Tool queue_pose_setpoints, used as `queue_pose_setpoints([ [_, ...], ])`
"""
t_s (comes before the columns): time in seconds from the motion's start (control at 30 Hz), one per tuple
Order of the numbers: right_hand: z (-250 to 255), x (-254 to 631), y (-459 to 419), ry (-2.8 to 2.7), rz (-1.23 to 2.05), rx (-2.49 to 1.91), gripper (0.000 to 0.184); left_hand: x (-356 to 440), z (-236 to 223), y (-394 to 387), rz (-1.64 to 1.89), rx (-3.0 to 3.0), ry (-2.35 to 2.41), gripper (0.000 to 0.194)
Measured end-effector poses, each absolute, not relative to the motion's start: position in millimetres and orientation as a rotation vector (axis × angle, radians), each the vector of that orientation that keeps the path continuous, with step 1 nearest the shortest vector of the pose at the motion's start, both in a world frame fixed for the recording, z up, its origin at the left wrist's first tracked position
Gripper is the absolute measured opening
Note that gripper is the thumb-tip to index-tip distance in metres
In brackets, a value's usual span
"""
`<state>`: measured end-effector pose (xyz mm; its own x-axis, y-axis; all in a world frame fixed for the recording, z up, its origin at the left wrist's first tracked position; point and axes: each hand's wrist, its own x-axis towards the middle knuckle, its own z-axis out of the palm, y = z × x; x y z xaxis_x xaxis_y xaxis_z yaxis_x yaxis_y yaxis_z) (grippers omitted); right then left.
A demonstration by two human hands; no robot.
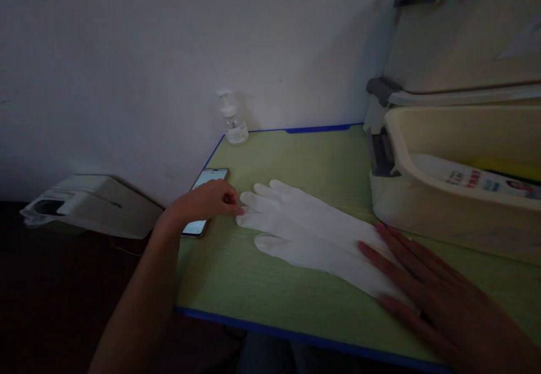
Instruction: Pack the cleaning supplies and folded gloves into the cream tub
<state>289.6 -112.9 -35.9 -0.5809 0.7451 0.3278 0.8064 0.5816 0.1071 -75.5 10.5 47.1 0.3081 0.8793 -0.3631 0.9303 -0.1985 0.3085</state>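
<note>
A long white glove [313, 227] lies flat on the green table, its fingers pointing left and its cuff toward the lower right. My left hand [211, 198] is closed at the glove's fingertips, with thumb and forefinger pinching one of them. Across the cuff end rests my right hand [443, 295], palm down with the fingers spread. Beneath my left hand and wrist is a phone [195, 227] with a lit screen, partly covered.
The green table [236, 284] has a blue edge. A clear pump bottle [235, 129] stands at its back left corner by the wall. At right are stacked cream bins [384, 205], the lower one holding a printed packet [473, 179]. A white bin [105, 205] is left of the table.
</note>
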Motion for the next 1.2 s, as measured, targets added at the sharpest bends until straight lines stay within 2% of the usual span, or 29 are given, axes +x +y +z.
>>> queue_pose_setpoints([
  [0.2,-37.6,290.7,-113.5,-2.55,-0.326,-1.288,0.063,-76.8,40.0,11.7,-0.25,2.072,1.504,0.024],
  [0.37,-39.5,292.3,-114.6,-2.527,-0.244,-1.298,0.063,-74.3,45.1,10.3,-0.173,2.088,1.481,0.014],
  [0.53,-39.8,292.8,-115.7,-2.527,-0.18,-1.332,0.064,-72.5,45.3,10.7,0.005,2.15,1.543,0.015],
  [0.83,-40.9,292.6,-114.6,-2.533,-0.189,-1.33,0.063,-70.6,32.2,15.3,-0.073,2.135,1.606,0.013],
  [1.03,-41.9,293.1,-116.0,-2.54,-0.203,-1.336,0.063,-64.5,34.2,13.5,-0.028,2.147,1.613,0.001],
  [1.2,-42.1,292.2,-115.3,-2.513,-0.157,-1.355,0.063,-65.3,34.6,13.6,0.0,2.093,1.6,0.008],
])
